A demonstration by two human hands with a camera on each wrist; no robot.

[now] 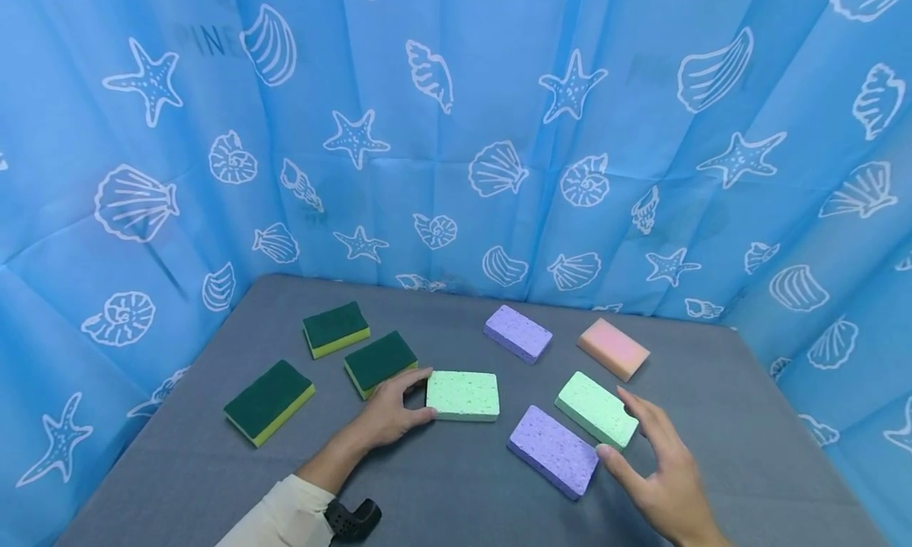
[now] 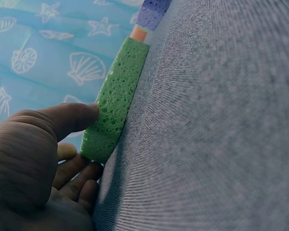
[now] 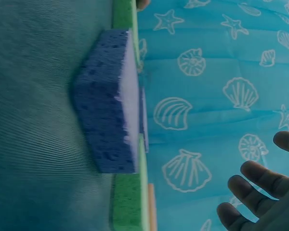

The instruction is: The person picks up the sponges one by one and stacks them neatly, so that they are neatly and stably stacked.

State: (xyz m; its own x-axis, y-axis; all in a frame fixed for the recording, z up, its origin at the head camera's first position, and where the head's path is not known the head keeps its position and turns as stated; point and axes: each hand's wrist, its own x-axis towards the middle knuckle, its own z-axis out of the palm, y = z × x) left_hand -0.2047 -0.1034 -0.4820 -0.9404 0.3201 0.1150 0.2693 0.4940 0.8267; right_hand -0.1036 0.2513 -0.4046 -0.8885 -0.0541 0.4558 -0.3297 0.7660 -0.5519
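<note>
My left hand (image 1: 388,408) is at the left end of a light green sponge (image 1: 463,396), its thumb and index finger curved about that end. In the left wrist view, the thumb (image 2: 72,118) lies against the pitted green sponge (image 2: 116,91), which rests on the grey cloth. At the right, my right hand (image 1: 663,472) holds nothing, thumb and fingers spread apart. It hovers near a second light green sponge (image 1: 597,409) and a purple sponge (image 1: 553,451). In the right wrist view, its loose fingers (image 3: 262,180) stand away from the purple sponge (image 3: 103,106).
Several green-topped yellow scouring sponges (image 1: 269,402) lie at the left of the grey-covered table (image 1: 456,491). Farther back are another purple sponge (image 1: 518,333) and a pink-orange sponge (image 1: 613,349). A blue shell-patterned curtain (image 1: 456,135) surrounds the table's back and sides.
</note>
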